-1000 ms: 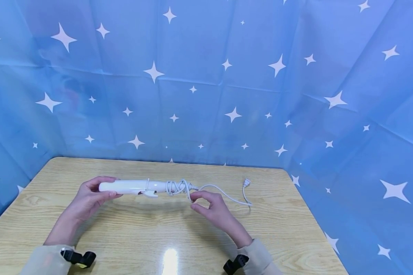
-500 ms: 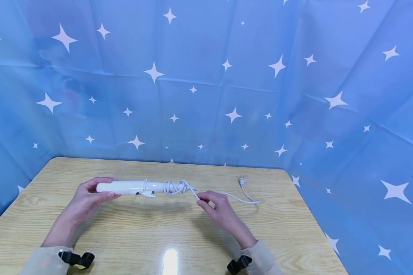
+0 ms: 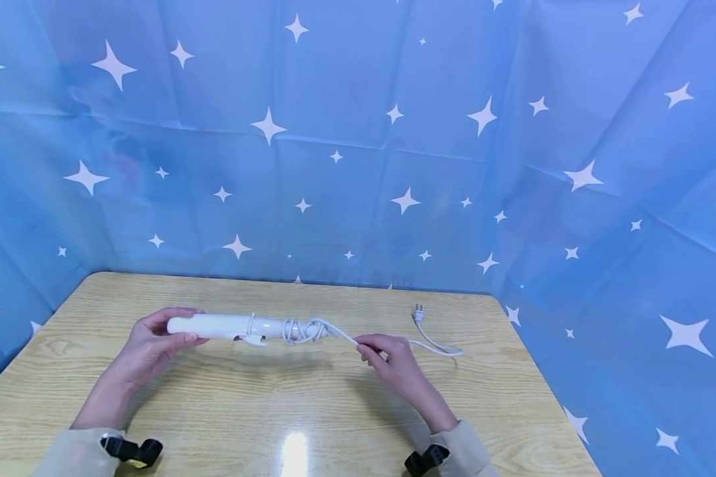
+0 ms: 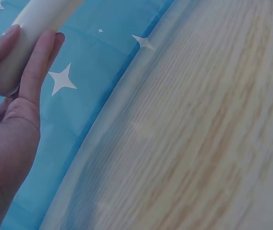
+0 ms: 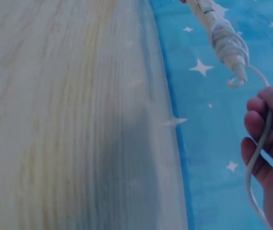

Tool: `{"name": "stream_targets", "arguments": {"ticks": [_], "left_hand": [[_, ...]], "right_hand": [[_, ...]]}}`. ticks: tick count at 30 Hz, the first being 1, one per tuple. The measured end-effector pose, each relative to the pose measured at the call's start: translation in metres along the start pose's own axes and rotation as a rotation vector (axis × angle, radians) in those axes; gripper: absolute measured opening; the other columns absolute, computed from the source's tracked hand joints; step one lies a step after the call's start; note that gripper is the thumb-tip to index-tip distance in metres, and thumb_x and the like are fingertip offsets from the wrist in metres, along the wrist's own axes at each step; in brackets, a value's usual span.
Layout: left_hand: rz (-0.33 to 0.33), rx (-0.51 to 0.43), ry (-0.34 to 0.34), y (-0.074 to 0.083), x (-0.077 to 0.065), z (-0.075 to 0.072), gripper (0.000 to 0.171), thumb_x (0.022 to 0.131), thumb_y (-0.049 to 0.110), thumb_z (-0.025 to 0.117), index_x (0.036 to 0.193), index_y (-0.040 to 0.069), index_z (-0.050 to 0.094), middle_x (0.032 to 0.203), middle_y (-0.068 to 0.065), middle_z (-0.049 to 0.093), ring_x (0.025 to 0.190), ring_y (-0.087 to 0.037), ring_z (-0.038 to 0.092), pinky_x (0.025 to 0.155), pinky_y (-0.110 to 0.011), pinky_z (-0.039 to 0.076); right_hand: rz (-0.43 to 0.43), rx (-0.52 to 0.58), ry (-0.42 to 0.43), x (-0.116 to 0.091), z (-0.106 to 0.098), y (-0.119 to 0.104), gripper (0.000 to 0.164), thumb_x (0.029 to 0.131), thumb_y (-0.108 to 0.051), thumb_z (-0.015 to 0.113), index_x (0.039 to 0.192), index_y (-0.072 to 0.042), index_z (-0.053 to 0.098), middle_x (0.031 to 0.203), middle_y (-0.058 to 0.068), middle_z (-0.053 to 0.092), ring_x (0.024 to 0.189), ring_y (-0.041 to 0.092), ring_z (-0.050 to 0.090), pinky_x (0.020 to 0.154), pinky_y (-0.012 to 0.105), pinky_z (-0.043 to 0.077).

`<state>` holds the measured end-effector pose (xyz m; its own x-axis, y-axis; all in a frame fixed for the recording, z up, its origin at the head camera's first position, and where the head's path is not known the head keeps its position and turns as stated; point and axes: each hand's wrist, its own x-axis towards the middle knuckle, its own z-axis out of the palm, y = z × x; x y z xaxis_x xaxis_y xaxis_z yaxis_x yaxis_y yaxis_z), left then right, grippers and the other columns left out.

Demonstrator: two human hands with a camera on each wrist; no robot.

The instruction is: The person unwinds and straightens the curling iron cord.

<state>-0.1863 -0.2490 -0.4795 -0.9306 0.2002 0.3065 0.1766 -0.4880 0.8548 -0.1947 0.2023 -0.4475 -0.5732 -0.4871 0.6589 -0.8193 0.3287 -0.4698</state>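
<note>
The left grip is holding a white wand, the right grip pinching its cord
Head view: the wand is hovering level above the surface, coils circling its narrower end, the plug showing beyond; the left grip is probably anchoring the wand against the cord's pull. Left wrist view: that grip is parting just to the wand's width. Right wrist view: the other is pressing the cord at its tips, likely preventing slipping
</note>
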Motion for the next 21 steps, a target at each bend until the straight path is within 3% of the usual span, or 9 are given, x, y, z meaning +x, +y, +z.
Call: {"name": "stream_targets", "arguments": {"ticks": [11,21], "left_hand": [[0.0,-0.002,-0.029,0.001,0.002,0.002,0.049,0.091,-0.028,0.051,0.116,0.006,0.074,0.124,-0.007,0.068,0.113,-0.02,0.063,0.092,-0.044,0.061],[-0.003,0.026,-0.022,0.0,0.002,0.003,0.049,0.089,-0.029,0.053,0.115,0.007,0.075,0.123,-0.007,0.067,0.111,-0.02,0.064,0.09,-0.044,0.062]], "right_hand": [[0.04,-0.129,0.055,-0.001,-0.014,0.009,0.017,0.092,0.012,0.068,0.105,0.002,0.075,0.075,0.002,0.066,0.06,0.005,0.055,0.045,0.015,0.044],[0.214,-0.18,0.046,-0.004,-0.017,0.013,0.014,0.096,0.005,0.067,0.105,0.001,0.077,0.074,0.0,0.065,0.06,0.009,0.058,0.051,0.021,0.053]]}}
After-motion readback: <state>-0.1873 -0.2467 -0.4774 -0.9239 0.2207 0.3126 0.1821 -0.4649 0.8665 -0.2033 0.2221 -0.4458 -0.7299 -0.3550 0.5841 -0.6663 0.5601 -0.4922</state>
